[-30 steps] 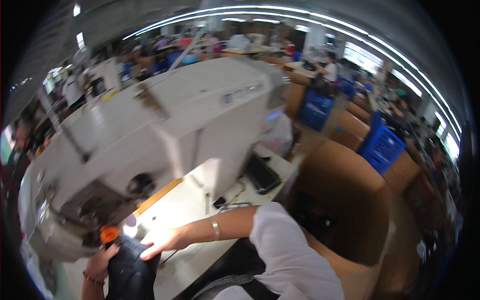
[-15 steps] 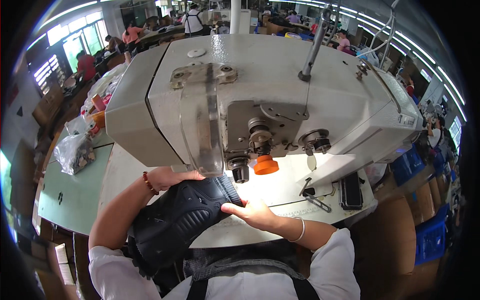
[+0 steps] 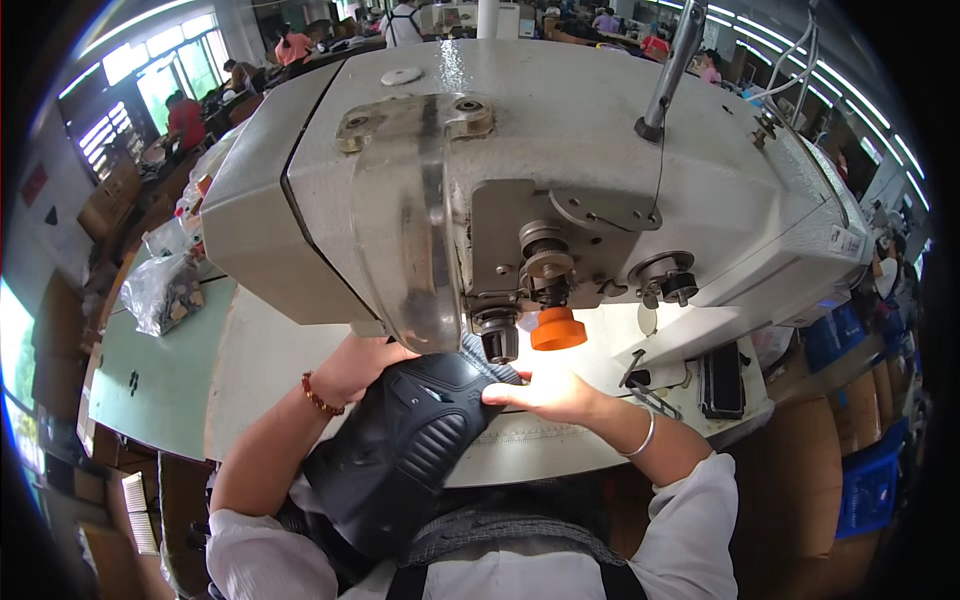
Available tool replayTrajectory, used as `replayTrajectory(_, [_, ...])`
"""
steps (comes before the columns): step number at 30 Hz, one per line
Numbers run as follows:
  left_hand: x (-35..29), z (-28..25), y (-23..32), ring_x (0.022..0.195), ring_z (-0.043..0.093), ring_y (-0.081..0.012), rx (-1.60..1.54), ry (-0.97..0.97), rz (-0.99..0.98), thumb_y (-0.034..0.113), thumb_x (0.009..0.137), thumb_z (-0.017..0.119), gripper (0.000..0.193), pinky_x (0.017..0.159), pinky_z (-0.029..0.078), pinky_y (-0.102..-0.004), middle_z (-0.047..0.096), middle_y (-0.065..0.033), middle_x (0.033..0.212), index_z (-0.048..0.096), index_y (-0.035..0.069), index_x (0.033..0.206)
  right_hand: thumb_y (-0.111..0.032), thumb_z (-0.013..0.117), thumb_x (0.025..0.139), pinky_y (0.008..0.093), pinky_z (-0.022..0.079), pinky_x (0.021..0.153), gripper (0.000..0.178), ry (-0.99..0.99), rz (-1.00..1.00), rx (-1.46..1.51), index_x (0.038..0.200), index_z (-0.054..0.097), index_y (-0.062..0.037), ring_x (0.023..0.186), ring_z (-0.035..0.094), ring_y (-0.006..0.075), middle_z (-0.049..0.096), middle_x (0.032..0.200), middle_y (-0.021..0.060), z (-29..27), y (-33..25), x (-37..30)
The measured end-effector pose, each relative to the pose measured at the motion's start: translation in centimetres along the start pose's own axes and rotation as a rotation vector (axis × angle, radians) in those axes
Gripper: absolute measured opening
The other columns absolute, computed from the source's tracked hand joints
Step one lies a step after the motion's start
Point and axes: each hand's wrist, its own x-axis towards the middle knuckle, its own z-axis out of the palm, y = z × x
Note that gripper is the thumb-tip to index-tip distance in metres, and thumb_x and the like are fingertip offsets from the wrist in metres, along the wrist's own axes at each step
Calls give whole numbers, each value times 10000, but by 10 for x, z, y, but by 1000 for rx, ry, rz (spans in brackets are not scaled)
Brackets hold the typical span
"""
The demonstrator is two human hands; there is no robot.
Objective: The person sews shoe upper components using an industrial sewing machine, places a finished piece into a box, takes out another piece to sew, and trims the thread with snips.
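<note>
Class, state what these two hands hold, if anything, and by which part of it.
A black ridged piece, held at its far end: the left hand grips the left edge there, the right hand the right edge.

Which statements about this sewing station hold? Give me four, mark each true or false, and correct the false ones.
1. The left hand and right hand both hold the black ribbed piece. True.
2. Neither arm wears jewellery. False: a beaded bracelet circles the left wrist, a silver bangle the right.
3. Every part of the sewing machine is grey. False: it has an orange round part.
4. A clear plastic bag lies on the green tabletop. True.
</note>
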Motion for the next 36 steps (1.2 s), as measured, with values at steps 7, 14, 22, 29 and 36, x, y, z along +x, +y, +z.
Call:
replayTrajectory(7, [-18, 26, 5, 1024, 606, -117, 257, 182, 129, 70, 943, 678, 295, 905, 503, -289, 650, -32, 1160, 613, 18, 1226, -233, 758, 923, 296, 503, 930, 366, -69, 9, 99, 1212, 673, -23, 997, 622, 106, 722, 1059, 31, -16, -7, 2])
replayTrajectory(14, [-15, 27, 7, 1032, 579, -105, 240, 236, 128, 92, 927, 710, 264, 924, 469, -298, 646, 12, 1123, 639, 46, 1177, -211, 739, 939, 292, 507, 920, 361, -123, -108, 152, 1235, 673, -16, 980, 622, 96, 720, 1086, 28, -27, 9, 14])
replayTrajectory(22, [-7, 7, -5, 1066, 603, -139, 26, 159, 132, 68, 932, 672, 301, 942, 497, -338, 655, -31, 1158, 621, 51, 1228, -204, 738, 936, 278, 527, 837, 337, -108, -288, 248, 1187, 684, 14, 887, 628, 92, 720, 1009, 27, -28, 29, 26])
replayTrajectory(29, [20, -56, -33, 1156, 628, -211, -66, -306, 218, 134, 970, 646, 381, 1023, 532, -423, 612, -95, 1297, 552, 74, 1334, -169, 732, 932, 268, 531, 806, 336, 75, -261, 265, 1196, 662, 26, 868, 628, 90, 715, 977, 37, -5, 35, 29])
replayTrajectory(36, [46, -84, -2, 1157, 630, -243, 618, -144, 124, 287, 947, 677, 468, 1032, 515, -420, 610, -120, 1299, 553, 64, 1340, -114, 723, 931, 281, 551, 860, 315, 144, -189, 414, 1195, 649, 41, 927, 659, 113, 721, 1020, 66, 35, 31, 23])
